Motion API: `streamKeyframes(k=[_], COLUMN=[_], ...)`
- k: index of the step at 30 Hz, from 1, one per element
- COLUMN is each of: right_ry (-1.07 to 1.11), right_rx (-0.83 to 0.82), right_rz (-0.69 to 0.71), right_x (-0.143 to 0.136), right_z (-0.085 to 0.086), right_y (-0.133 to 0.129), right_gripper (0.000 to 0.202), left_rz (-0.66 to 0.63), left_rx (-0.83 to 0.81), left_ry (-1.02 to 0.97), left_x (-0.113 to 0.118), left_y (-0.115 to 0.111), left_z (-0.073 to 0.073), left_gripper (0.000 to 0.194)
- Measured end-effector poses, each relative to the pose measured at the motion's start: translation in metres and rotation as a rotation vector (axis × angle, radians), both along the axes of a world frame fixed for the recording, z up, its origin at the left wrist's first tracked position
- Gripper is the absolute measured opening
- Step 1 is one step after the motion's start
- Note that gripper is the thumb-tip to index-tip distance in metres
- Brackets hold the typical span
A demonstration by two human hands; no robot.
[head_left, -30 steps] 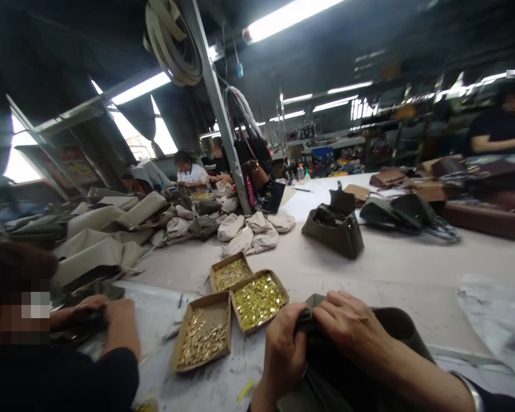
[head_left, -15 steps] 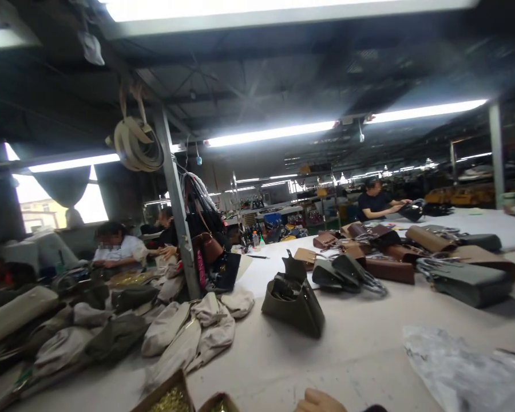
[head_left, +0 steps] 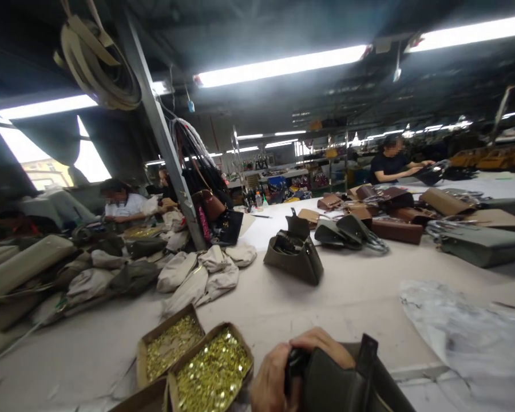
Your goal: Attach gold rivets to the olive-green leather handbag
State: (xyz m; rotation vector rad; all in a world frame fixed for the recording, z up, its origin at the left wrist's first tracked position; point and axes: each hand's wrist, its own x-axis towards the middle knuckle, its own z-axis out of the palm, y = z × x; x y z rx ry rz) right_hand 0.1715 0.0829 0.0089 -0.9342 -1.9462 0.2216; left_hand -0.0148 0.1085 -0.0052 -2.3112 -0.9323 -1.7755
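Note:
A dark green bag [head_left: 339, 380] is at the bottom of the view, cut off by the frame's lower edge. My left hand [head_left: 274, 375] wraps round its left edge, at a black part. My right hand [head_left: 324, 343] lies over the bag's top with its fingers bent onto it; the rest of this hand is hidden behind the bag. To the left of my hands stand a box of shiny gold metal pieces [head_left: 212, 372] and a second such box [head_left: 171, 346]. Another dark green bag [head_left: 294, 260] stands open on the table beyond my hands.
Brown, tan and green bags [head_left: 395, 229] lie at the back right. Clear plastic [head_left: 467, 337] covers the right side of the table [head_left: 352, 297]. Beige and green cloth pieces [head_left: 210, 274] are heaped at the left, near a metal post [head_left: 167, 143]. Other people sit farther back.
The view has tilted down, bringing the gold-piece boxes and both hands with the bag into sight. Earlier only part of one hand showed at the bottom edge.

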Motion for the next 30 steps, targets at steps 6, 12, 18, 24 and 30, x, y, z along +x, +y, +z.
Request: streamKeyframes(k=[6,12,18,24,30], right_ry=[-0.076,-0.029,-0.032,0.021,0.171], right_rx=[0.138,0.171,0.213,0.134,-0.189], right_rz=[-0.047,-0.096,-0.081,-0.075,-0.013], right_x=[-0.008,-0.012,-0.011,-0.019,-0.022], right_z=[0.007,0.001,0.013,0.017,0.009], right_y=[-0.016,-0.029,-0.028,-0.029,-0.036], right_gripper=[0.027,0.025,0.023,0.017,0.004], left_rz=[-0.110,-0.137,-0.181,-0.209,-0.313], left_rx=[0.014,-0.055,-0.051,-0.042,-0.120], left_ry=[0.121,0.142,0.179,0.168,0.154], left_x=[-0.020,-0.025,-0.027,-0.027,-0.021], left_y=[-0.015,-0.024,-0.022,-0.022,-0.019], left_z=[-0.004,-0.005,-0.003,-0.004,0.000], left_gripper=[0.021,0.022,0.022,0.026,0.022])
